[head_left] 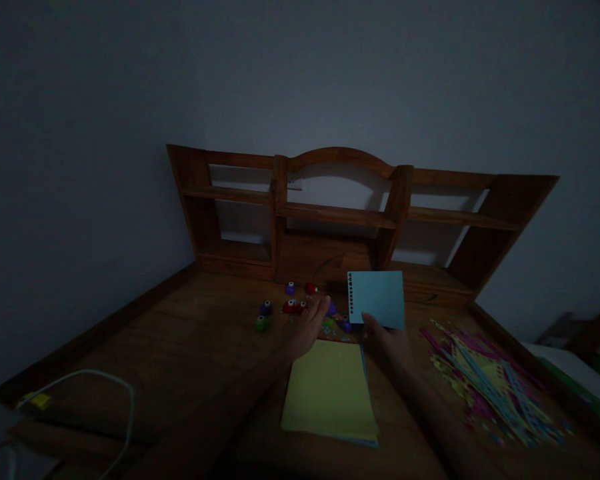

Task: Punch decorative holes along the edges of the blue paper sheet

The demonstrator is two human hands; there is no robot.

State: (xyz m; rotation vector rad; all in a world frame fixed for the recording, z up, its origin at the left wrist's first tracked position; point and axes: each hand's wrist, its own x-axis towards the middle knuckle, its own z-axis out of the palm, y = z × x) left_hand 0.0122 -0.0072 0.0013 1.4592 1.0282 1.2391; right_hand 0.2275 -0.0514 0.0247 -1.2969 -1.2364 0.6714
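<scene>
My right hand (390,343) grips a light blue paper sheet (377,297) by its lower edge, thumb on the front. A row of punched holes runs down the sheet's left side. My left hand (307,330) is raised over the top of the paper stack, fingers stretched out and holding nothing. Beneath it lies a stack of yellow paper (330,393) with a bluish sheet showing at its edge. Around the left hand sit several small craft punches, among them a green punch (263,323), a red punch (289,307) and a purple punch (345,325).
A pile of coloured paper strips (490,373) lies on the right of the wooden desk (200,333). A wooden shelf unit (340,217) stands along the back. At the left front hang a white cable (130,400) and a yellow item (40,401).
</scene>
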